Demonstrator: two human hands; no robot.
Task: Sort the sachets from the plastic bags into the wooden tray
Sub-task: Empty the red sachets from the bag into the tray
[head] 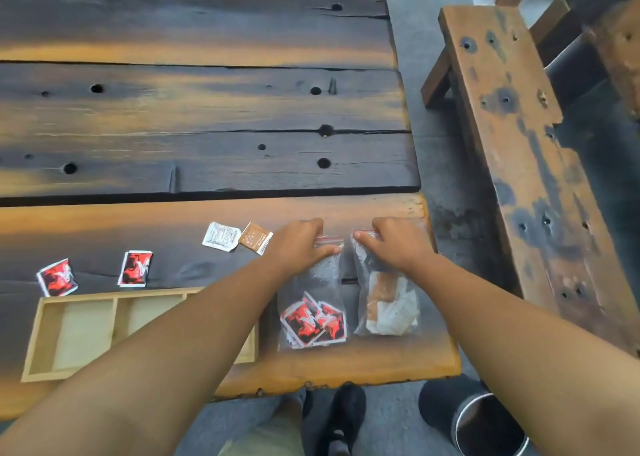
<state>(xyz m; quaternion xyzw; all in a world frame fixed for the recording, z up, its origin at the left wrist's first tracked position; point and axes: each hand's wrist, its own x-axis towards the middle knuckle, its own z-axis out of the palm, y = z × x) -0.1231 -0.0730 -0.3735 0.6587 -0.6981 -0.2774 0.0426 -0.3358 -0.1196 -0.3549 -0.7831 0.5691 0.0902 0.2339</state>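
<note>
Two clear zip bags lie side by side near the table's right front corner. The left bag (311, 303) holds several red-and-black sachets; my left hand (298, 244) pinches its red-striped top. The right bag (388, 303) holds white and orange sachets; my right hand (394, 244) grips its top edge. A wooden tray (34, 345) with compartments sits at the front left, partly hidden under my left forearm. Two red-and-black sachets (57, 277) (135, 268) lie loose behind the tray. A white sachet (221, 236) and an orange sachet (257, 238) lie left of my left hand.
The dark plank table (194, 109) stretches away from me. A wooden bench (512, 144) stands to the right across a gap of floor. A round black bin (481, 421) with a metal rim sits on the floor by my shoe (343, 417).
</note>
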